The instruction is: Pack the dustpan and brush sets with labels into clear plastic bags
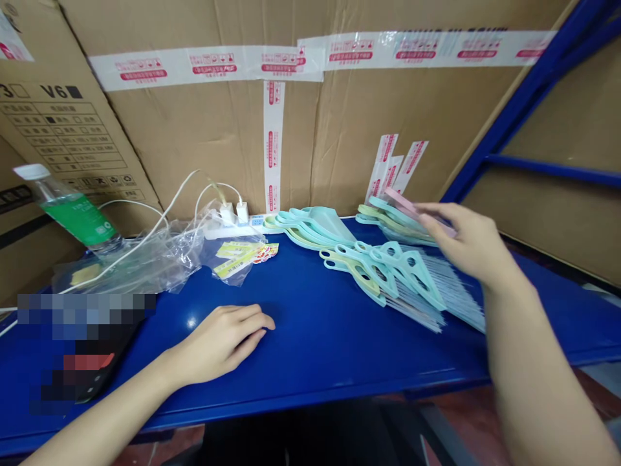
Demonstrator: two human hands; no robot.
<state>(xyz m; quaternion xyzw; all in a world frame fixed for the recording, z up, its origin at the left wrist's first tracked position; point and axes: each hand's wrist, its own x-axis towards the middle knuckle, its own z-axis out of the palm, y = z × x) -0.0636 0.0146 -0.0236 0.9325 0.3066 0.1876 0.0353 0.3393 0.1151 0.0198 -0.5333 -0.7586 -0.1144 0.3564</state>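
Note:
My right hand [460, 236] is at the back right, its fingers closed on a pink dustpan [400, 202], most of which is hidden behind the hand. Just beneath lies a stack of pale green and turquoise dustpans [388, 217]. My left hand [226, 340] rests on the blue table, fingers curled together with nothing in them. Between the hands, hand brushes [407, 272] with turquoise and yellow-green handles lie overlapping, bristles towards the right. More turquoise dustpans [330, 226] are stacked behind them.
A power strip [228, 228] with white plugs and cables stands at the back. Left of it are clear plastic bags [160, 259], yellow labels [242, 255] and a green-labelled bottle [77, 217]. A dark device [101, 382] lies front left. Cardboard boxes [204, 129] wall the back; a blue frame [509, 116] rises right.

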